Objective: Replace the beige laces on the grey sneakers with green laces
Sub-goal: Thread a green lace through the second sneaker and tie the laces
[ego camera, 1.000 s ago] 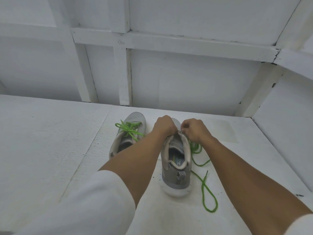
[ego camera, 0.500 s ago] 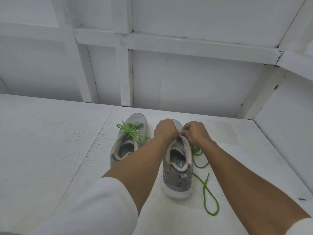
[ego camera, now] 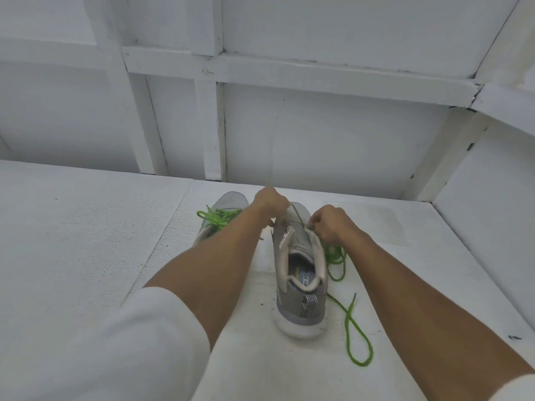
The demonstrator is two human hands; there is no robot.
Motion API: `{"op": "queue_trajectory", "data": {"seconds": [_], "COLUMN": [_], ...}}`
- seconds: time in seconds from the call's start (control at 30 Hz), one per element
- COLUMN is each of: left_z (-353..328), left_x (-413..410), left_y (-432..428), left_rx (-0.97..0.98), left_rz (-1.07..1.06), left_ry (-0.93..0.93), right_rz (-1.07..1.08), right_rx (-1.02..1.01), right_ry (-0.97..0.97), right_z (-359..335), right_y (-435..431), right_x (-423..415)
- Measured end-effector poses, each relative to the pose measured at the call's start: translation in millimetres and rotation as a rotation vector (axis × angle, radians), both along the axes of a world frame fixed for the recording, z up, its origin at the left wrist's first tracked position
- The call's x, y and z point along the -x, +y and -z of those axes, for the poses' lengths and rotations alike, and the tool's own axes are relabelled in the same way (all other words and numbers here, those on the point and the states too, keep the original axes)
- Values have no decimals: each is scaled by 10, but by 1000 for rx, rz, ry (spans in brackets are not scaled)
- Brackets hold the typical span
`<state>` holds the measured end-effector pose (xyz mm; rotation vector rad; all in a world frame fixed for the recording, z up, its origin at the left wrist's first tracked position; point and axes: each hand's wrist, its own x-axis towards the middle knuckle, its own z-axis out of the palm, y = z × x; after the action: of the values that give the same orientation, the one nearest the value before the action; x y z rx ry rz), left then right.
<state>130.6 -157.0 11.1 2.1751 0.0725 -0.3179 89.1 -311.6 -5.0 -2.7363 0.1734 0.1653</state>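
Two grey sneakers stand on the white surface with their heels toward me. The left sneaker (ego camera: 231,199) carries green laces (ego camera: 220,219) and is partly hidden by my left forearm. The right sneaker (ego camera: 301,287) lies between my hands. My left hand (ego camera: 270,201) is raised over its toe and grips a thin lace strand (ego camera: 298,217), which runs taut down to my right hand (ego camera: 330,224). That hand pinches the strand at the shoe's upper eyelets. The rest of the green lace (ego camera: 351,322) lies bunched and looped to the right of the shoe.
A white board wall with upright battens (ego camera: 212,125) rises just behind the sneakers, and a side wall (ego camera: 486,215) closes the right. The white surface (ego camera: 72,241) extends far to the left. My white sleeve (ego camera: 121,342) fills the lower left.
My left hand has moved up and to the left, away from my right hand, drawing a lace strand taut between them. The right hand and both sneakers have stayed in place.
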Motion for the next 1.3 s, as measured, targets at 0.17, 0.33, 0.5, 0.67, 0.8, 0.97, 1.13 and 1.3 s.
{"op": "queue_trajectory", "data": {"seconds": [0.17,0.33,0.5,0.67,0.8,0.97,1.13,1.3], "left_z": [-165,-174,-162,-135,-153,-125,-125,-124], "left_x": [-60,-6,46,115,161,112,106,102], "left_y": [138,107,110,51,20,36,56,70], "left_rx": [80,93,95,-35,-145,-181,-174,-172], "left_rz": [1,33,49,140,168,156,163,166], "left_ry": [-51,-76,-26,118,167,172,184,206], "right_rz": [-28,-22,6,11,-39,-48,-43,-30], "right_rx": [-60,-535,-610,-428,-313,-209,-153,-123], "right_ry": [-10,-165,-166,-109,-90,-38,2,6], "right_z": [-87,-190,-150,-78,-66,-48,-52,-74], "right_y": [19,113,149,133,155,192,249,296], "right_x": [-25,7,30,-1,15,5,20,45]}}
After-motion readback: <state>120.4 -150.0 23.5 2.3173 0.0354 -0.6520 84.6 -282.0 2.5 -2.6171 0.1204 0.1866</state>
